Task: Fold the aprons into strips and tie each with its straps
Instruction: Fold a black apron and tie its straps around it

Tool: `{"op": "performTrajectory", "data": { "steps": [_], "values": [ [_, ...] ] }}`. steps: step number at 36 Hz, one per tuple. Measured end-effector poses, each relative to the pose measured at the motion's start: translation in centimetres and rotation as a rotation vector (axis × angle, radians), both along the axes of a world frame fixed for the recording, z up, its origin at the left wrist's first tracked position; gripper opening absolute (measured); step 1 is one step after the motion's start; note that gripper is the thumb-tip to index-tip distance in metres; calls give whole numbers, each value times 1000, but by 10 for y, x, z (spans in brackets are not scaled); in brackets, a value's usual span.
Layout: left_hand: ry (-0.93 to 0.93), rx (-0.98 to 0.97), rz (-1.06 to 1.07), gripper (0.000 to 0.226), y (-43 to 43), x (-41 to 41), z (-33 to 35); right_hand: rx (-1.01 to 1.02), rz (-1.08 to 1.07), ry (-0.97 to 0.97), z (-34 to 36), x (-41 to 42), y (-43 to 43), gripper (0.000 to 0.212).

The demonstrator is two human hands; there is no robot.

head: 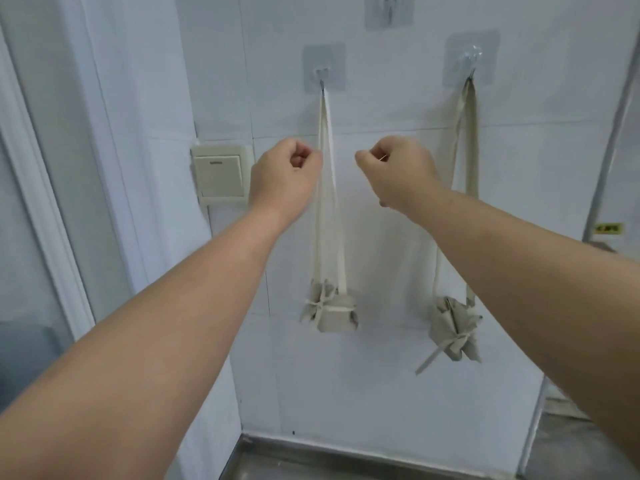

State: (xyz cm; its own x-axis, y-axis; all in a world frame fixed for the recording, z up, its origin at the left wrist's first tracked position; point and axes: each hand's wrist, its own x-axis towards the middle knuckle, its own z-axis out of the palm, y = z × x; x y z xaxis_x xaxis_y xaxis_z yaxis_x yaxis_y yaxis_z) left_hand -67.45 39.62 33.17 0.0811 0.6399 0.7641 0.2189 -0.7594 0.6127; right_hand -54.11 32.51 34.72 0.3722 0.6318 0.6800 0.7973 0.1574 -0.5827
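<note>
Bare left hand (282,178), right hand (398,174), forearms (194,306)

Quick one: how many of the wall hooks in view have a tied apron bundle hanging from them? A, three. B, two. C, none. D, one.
B: the left bundle hangs by its strap from the left hook and the right bundle from the right hook, while the top hook carries nothing.
</note>
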Motion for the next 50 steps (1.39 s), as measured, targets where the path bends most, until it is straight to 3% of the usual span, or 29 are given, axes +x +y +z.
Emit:
{"op": "performTrajectory", "data": {
  "steps": [12,17,24,29,36,44,50],
  "values": [
    [104,-222,-303,12,-75,47,-72,-131,16,304,-100,35,-86,23],
    [154,-304,-439,13,-139,83,-104,-182,-49,334,-130,61,-158,23],
    [166,-420,-606,19,-266,176,-149,-280,-252,336,-175,132,-316,24],
    [280,-516,-847,21,-389,255,-203,-393,-489,318,-213,195,-460,23],
    [403,-607,-984,18,-488,317,-256,-477,-641,466,-256,253,-574,25],
    [478,-695,-975,10,-504,392,-292,-505,-669,547,-290,322,-598,17],
    [417,-813,-897,9,-490,474,-318,-519,-726,555,-305,391,-573,15]
  ]
}}
